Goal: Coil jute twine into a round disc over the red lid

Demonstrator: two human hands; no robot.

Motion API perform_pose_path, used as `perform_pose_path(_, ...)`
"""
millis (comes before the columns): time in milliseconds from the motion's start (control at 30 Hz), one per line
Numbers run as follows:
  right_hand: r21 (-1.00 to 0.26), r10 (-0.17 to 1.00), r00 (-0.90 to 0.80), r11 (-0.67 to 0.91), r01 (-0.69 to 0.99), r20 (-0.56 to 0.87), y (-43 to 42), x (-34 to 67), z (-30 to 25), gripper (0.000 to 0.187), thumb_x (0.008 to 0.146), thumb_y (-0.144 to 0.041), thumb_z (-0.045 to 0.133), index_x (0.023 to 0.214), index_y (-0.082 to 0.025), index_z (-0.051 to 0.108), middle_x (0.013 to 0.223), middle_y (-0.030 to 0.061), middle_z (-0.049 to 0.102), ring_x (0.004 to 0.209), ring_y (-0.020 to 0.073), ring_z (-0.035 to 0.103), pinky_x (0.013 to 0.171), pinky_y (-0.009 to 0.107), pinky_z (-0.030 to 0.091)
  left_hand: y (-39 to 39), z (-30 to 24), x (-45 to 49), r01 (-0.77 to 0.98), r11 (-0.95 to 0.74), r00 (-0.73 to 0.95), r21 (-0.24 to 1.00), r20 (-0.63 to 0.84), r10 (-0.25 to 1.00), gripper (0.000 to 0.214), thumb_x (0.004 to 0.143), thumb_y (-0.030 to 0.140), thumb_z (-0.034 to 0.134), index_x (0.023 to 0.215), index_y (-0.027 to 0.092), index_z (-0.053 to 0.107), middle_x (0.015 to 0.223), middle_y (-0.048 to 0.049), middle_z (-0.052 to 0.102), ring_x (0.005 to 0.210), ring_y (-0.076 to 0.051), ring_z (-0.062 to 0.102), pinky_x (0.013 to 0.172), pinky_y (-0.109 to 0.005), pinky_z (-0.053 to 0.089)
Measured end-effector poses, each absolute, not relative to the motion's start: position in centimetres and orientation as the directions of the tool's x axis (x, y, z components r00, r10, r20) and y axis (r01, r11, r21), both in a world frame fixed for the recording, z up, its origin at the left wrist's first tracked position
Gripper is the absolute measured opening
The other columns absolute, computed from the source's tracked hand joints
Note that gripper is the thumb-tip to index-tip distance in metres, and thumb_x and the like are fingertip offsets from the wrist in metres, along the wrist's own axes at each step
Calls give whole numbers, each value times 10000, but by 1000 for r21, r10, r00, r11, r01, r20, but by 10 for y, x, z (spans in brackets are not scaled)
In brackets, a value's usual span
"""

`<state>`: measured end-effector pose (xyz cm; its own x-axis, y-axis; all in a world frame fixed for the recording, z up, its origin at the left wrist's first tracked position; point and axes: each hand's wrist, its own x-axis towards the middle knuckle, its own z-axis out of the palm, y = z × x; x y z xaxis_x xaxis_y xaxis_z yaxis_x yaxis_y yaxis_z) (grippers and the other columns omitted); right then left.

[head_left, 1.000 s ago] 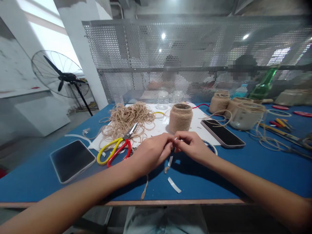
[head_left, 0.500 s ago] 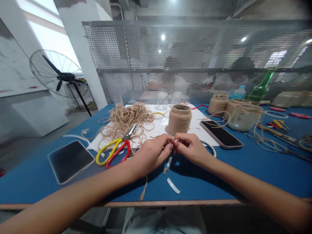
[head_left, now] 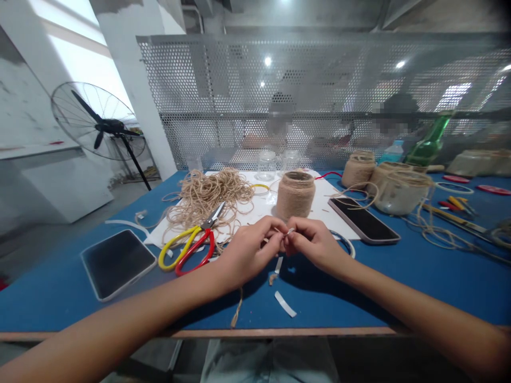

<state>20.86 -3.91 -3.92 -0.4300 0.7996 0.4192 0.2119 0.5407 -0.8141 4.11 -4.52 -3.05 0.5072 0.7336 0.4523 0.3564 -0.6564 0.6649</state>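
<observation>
My left hand (head_left: 255, 247) and my right hand (head_left: 317, 244) meet fingertip to fingertip over the near part of the table. A thin piece of twine (head_left: 277, 230) shows in the left pinch, and its frayed tail (head_left: 236, 314) seems to run out from under that hand. Pinched in the right fingertips is a small white strip (head_left: 290, 231); much of it is hidden. Just beyond stands a twine-wrapped jar (head_left: 296, 197). Below the hands lie a loose white strip (head_left: 285, 304) and another short one with a brown scrap (head_left: 273, 279).
Scissors (head_left: 191, 250) with yellow and red handles lie by a twine heap (head_left: 215, 194). A tablet-like device (head_left: 118, 264) is at left, a phone (head_left: 364, 219) at right. Further off are glass jars (head_left: 266, 165), wrapped jars (head_left: 359, 167), a green bottle (head_left: 429, 141) and a perforated screen (head_left: 239, 80).
Both hands stay together in nearly the same place. The right fingertips have shifted slightly, and more of the white strip shows between them.
</observation>
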Motion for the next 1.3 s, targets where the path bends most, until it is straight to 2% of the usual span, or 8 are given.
perform_pose_path(300, -730, 770, -429, 615, 299, 473, -40, 210, -39, 195, 781, -119, 413, 599, -163, 467, 524, -35, 506, 488, 72, 448, 484, 182, 339, -44, -35, 41, 215, -568, 519, 794, 400, 755, 141, 867, 240, 391, 956, 173, 477, 682, 17, 600, 605, -87, 585, 605, -205, 483)
perform_pose_path(533, -634, 730, -427, 679, 369, 533, -38, 213, -41, 217, 780, -145, 419, 566, -161, 456, 496, -47, 452, 464, 66, 389, 468, 187, 297, -43, -30, 43, 34, -308, 576, 951, 233, 783, 154, 872, 268, 401, 939, 139, 453, 625, 18, 559, 555, -86, 568, 572, -226, 490)
perform_pose_path(867, -598, 698, -434, 714, 364, 569, -38, 213, -42, 238, 772, -144, 427, 537, -157, 465, 486, -50, 456, 452, 59, 382, 462, 184, 285, -44, -26, 46, -52, -152, 608, 987, 151, 779, 145, 855, 262, 435, 891, 123, 452, 620, 4, 551, 584, -93, 562, 574, -219, 490)
perform_pose_path(967, -610, 695, -457, 714, 344, 556, -38, 213, -42, 252, 772, -121, 413, 535, -152, 493, 512, -40, 517, 470, 60, 431, 485, 180, 310, -45, -28, 46, -40, -160, 602, 986, 152, 784, 137, 852, 267, 436, 874, 133, 450, 658, 2, 560, 589, -88, 556, 573, -209, 475)
perform_pose_path(1067, -581, 714, -438, 700, 415, 547, -39, 212, -41, 243, 749, -106, 418, 530, -149, 513, 493, -34, 508, 455, 63, 422, 475, 184, 300, -44, -31, 46, 33, -269, 580, 963, 201, 789, 128, 855, 272, 426, 870, 149, 459, 658, 18, 556, 577, -80, 537, 566, -193, 447)
perform_pose_path(1200, -400, 624, -445, 768, 501, 642, -39, 210, -43, 212, 712, -102, 450, 506, -152, 465, 475, -37, 417, 461, 65, 361, 480, 194, 266, -43, -34, 44, 229, -501, 524, 834, 329, 786, 125, 846, 254, 432, 827, 155, 505, 681, 19, 555, 615, -84, 517, 576, -185, 406)
perform_pose_path(1300, -261, 523, -495, 823, 504, 694, -38, 210, -45, 205, 710, -104, 460, 518, -157, 416, 491, -37, 394, 481, 68, 337, 495, 202, 251, -42, -34, 43, 338, -573, 500, 747, 373, 782, 122, 824, 237, 459, 780, 151, 533, 691, 16, 561, 644, -87, 516, 584, -177, 395)
